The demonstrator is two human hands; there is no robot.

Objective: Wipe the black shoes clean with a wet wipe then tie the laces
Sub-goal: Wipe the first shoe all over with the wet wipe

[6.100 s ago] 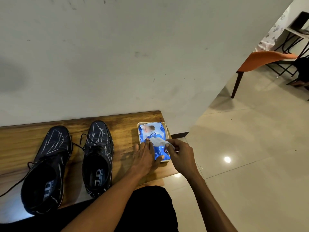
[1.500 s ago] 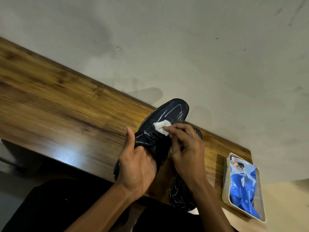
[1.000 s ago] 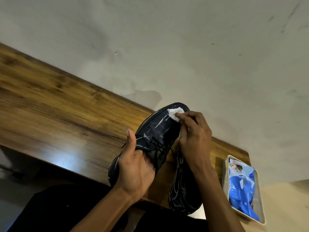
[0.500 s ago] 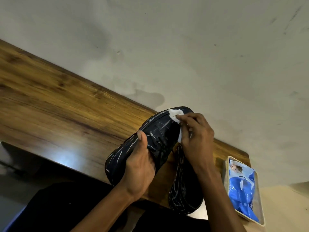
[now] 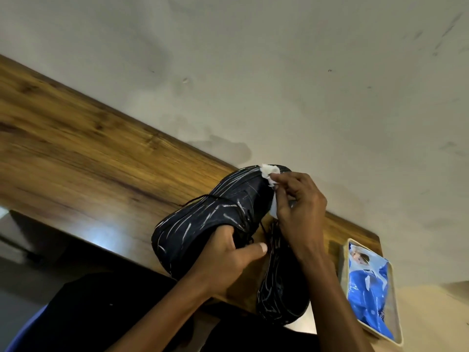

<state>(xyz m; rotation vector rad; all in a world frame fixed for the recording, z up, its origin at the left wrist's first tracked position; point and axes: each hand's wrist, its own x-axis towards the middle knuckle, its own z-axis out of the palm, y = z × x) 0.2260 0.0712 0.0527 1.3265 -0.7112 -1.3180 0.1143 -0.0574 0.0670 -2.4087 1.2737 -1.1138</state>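
Note:
A black shoe with white streaks (image 5: 210, 219) is raised above the wooden bench (image 5: 76, 158), turned on its side with the toe pointing up toward the wall. My left hand (image 5: 228, 262) grips it at the opening near the heel. My right hand (image 5: 299, 199) pinches a white wet wipe (image 5: 270, 172) and presses it on the toe. A loose black lace hangs by the shoe's middle. The second black shoe (image 5: 281, 285) lies on the bench below my right wrist, partly hidden by my forearm.
A blue pack of wet wipes (image 5: 368, 288) lies in a cream tray (image 5: 396, 323) at the bench's right end. A grey wall rises right behind the bench. My black-clad lap fills the bottom left.
The wipe has stayed at the shoe's toe tip. My left hand shifted its hold toward the shoe's opening and the shoe rolled further onto its side.

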